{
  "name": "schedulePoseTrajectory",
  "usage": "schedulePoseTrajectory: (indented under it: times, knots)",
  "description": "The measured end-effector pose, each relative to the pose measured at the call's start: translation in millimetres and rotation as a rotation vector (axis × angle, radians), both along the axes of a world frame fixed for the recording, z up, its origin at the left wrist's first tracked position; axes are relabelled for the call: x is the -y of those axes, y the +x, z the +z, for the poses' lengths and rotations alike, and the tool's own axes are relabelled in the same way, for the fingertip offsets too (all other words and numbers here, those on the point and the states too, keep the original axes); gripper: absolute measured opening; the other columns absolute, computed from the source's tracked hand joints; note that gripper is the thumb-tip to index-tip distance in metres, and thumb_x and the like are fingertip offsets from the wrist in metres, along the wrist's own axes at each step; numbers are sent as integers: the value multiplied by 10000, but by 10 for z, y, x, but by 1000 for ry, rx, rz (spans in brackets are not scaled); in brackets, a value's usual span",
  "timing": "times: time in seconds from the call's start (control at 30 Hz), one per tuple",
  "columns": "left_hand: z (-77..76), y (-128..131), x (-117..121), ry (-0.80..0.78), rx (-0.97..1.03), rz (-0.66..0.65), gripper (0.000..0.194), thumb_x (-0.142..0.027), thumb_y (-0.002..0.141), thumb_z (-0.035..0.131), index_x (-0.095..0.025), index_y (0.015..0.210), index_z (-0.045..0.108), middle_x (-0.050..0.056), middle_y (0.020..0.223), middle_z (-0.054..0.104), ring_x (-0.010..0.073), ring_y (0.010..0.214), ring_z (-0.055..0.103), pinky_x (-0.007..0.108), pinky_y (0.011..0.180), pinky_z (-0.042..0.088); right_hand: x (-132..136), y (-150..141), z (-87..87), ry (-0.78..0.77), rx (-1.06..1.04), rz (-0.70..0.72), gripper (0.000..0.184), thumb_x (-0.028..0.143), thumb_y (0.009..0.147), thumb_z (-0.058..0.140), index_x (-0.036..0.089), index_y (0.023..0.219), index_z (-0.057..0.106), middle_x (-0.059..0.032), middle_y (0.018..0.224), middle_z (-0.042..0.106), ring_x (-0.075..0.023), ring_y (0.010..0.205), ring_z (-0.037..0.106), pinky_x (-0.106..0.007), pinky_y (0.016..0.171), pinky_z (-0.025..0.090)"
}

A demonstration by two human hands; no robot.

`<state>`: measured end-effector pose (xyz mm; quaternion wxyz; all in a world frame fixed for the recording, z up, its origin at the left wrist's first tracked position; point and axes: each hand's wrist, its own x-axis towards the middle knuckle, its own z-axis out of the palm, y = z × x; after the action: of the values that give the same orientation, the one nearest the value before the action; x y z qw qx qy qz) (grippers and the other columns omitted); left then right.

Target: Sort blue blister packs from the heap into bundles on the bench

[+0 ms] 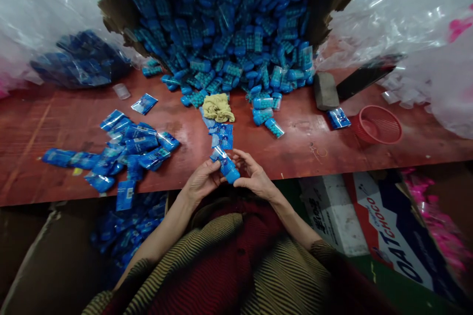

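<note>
At the near edge of the red table point(55, 123), my left hand point(201, 179) and my right hand point(251, 174) both grip one small blue bottle point(229, 171) that sits partly inside a clear blue packet point(219, 154). The fingers of both hands are curled round it. Just beyond lies a short stack of empty blue packets point(221, 134) and a crumpled yellow cloth point(219, 107). A big heap of blue bottles point(229, 34) spills from a torn cardboard box point(325, 5) at the back.
Several filled blue packets point(125, 150) lie scattered at the left, and more sit in a carton point(125, 229) below the table edge. A red mesh basket point(377, 124), a grey block point(325, 89) and a dark flat object point(364, 78) lie right. Clear plastic bags flank both sides.
</note>
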<state>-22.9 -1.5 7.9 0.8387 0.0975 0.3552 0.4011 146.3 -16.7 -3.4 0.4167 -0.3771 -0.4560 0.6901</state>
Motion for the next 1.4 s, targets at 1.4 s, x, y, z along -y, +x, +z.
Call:
schedulePoseTrajectory:
  times: [1.4]
  knots:
    - [123, 159, 144, 93, -59, -60, 289, -275, 650, 771, -116, 870, 671, 71, 777, 712, 147, 672, 653, 203, 565, 494, -230, 83, 75, -75, -176, 281, 957, 335, 557, 834, 331, 1385, 355, -30, 1376, 444, -218, 1237, 444, -352, 983, 435]
